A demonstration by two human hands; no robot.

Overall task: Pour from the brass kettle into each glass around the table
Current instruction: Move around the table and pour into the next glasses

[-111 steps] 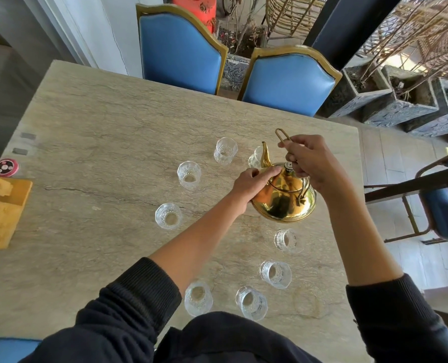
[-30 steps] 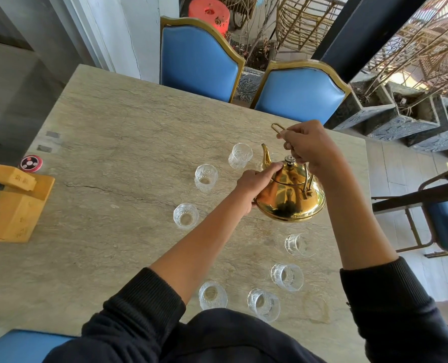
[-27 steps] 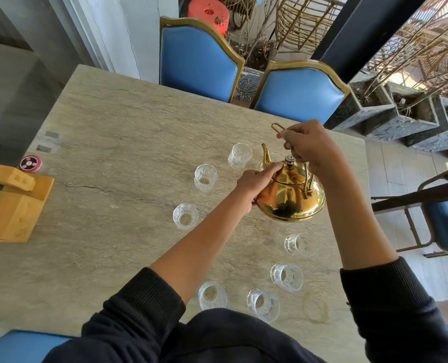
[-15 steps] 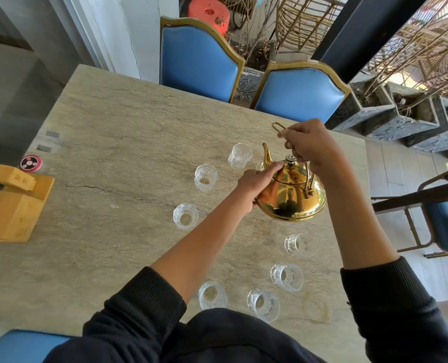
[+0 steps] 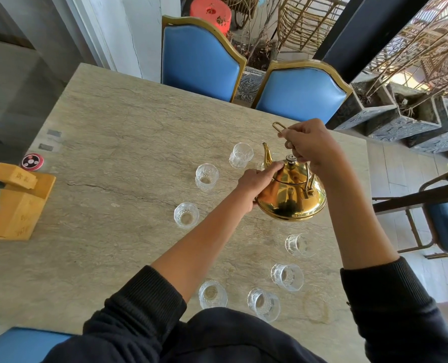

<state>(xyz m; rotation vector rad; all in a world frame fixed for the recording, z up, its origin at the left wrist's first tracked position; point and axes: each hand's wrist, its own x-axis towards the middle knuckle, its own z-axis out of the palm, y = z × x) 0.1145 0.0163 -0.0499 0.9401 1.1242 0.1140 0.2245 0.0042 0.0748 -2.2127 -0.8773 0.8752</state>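
A shiny brass kettle [image 5: 292, 197] hangs above the stone table [image 5: 118, 132], its spout pointing away from me. My right hand [image 5: 309, 145] grips the wire handle from above. My left hand [image 5: 256, 182] rests against the kettle's left side, fingers stretched along the lid's edge. Several cut-glass tumblers stand in a ring: one [image 5: 241, 155] just left of the spout, one [image 5: 206, 176] further left, one [image 5: 186, 215] nearer me, and others at the near right [image 5: 298, 244] [image 5: 287, 276]. A further glass under the spout is mostly hidden.
A wooden tissue box [image 5: 13, 203] and a round red call button [image 5: 32, 161] sit at the table's left edge. Two blue chairs [image 5: 199, 61] [image 5: 298, 96] stand at the far side, another chair [image 5: 442, 213] to the right. Stone planters [image 5: 390, 119] line the floor beyond.
The kettle has stayed in almost the same place over the far right glass, sinking and shifting only slightly. Both hands keep their hold.
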